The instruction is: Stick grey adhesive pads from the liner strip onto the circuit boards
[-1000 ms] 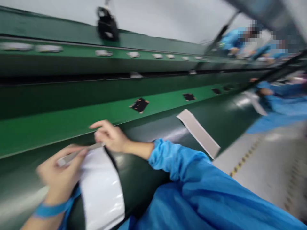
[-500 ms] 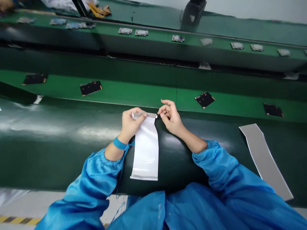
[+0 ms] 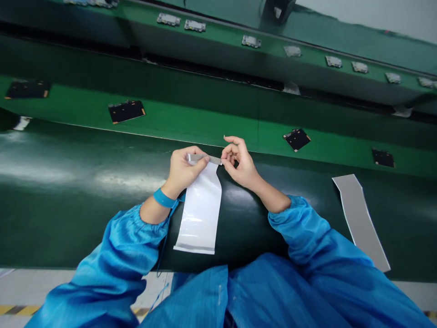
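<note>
A long white glossy sheet (image 3: 199,209) hangs toward me over the dark green bench. Its upper end is folded into a grey strip (image 3: 214,160), and another grey band crosses its lower end. My left hand (image 3: 186,167) pinches that upper end between thumb and fingers; a blue band circles the wrist. At the strip's right corner, the thumb and index fingertip of my right hand (image 3: 241,163) are pressed together, the other fingers curled or raised. Whatever lies between those fingertips is too small to make out.
Another long sheet, grey with white edges (image 3: 360,218), lies on the bench (image 3: 85,218) to my right. Beyond, a green belt (image 3: 191,120) carries several black circuit boards (image 3: 127,111). Several small silvery modules (image 3: 251,41) sit on the raised ledge behind it.
My right fingertips, earlier just off the strip's end with a tiny dark bit at them, now meet its corner. My left hand keeps its hold. The whole view has tilted and shifted somewhat.
</note>
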Tool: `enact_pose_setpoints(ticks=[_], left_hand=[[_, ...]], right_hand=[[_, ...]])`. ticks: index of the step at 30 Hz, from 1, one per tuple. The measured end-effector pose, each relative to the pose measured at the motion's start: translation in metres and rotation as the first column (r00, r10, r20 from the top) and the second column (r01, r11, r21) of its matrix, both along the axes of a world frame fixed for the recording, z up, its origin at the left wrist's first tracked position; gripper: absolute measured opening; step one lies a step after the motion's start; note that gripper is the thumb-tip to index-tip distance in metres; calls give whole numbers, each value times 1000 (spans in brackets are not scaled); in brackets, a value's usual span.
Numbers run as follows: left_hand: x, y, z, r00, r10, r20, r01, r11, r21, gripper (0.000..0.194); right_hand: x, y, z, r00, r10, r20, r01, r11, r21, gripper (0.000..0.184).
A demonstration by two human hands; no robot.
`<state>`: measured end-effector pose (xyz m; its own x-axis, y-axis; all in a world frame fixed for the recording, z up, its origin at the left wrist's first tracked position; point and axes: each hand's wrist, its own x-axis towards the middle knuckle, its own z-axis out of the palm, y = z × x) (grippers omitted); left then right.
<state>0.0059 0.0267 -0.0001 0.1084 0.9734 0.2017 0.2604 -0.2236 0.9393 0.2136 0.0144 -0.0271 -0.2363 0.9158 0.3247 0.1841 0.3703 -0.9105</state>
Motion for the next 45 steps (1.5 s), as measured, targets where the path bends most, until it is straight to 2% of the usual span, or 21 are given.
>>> enact_pose_setpoints(ticks=[7, 11, 14, 17, 18, 20, 22, 24, 26, 28, 31, 36, 40, 45], left_hand=[[1, -1, 0, 1000, 9, 11, -8, 1000, -29, 21], [4, -1, -1, 999, -22, 34, 22, 1000, -12, 20], [12, -6, -4, 995, -102, 9, 101, 993, 58, 17], [22, -12, -8, 983, -181, -18, 181, 969, 170, 13], [25, -14, -9, 979, -200, -34, 203, 958, 201, 12], [29, -17, -11, 970, -227, -92, 242, 943, 229, 10], [31, -20, -12, 957, -242, -159, 275, 931, 241, 10], [31, -23, -13, 944, -250, -215, 300, 921, 250, 9], [30, -24, -13, 929, -262, -263, 327, 912, 247, 9], [30, -24, -13, 913, -274, -304, 351, 906, 236, 8], [31, -22, -12, 900, -268, -343, 360, 902, 239, 8], [34, -21, -10, 898, -257, -357, 354, 904, 240, 12], [35, -21, -11, 901, -254, -351, 349, 905, 242, 14], [35, -21, -11, 903, -249, -349, 346, 904, 250, 13]], right_hand=[[0, 4, 0, 996, -30, -89, 25, 998, -56, 41], [3, 8, -5, 981, -76, -176, 64, 995, -75, 47], [7, 13, -1, 975, -107, -197, 94, 993, -74, 54], [5, 36, 16, 972, -152, -181, 148, 988, -33, 57], [-2, 50, 24, 977, -135, -165, 136, 991, -5, 58], [-28, 81, 41, 995, -24, -94, 28, 999, 42, 60], [-68, 114, 55, 988, 152, 26, -153, 988, 37, 60], [-115, 142, 62, 939, 311, 150, -312, 950, -20, 54], [-157, 166, 61, 884, 397, 248, -389, 918, -82, 47], [-187, 184, 52, 848, 421, 324, -399, 907, -135, 43], [-207, 199, 36, 823, 424, 379, -370, 905, -209, 40], [-200, 203, 20, 822, 442, 359, -365, 893, -262, 41], [-191, 202, 18, 813, 463, 354, -389, 883, -261, 43], [-182, 200, 20, 781, 456, 426, -401, 890, -216, 44]])
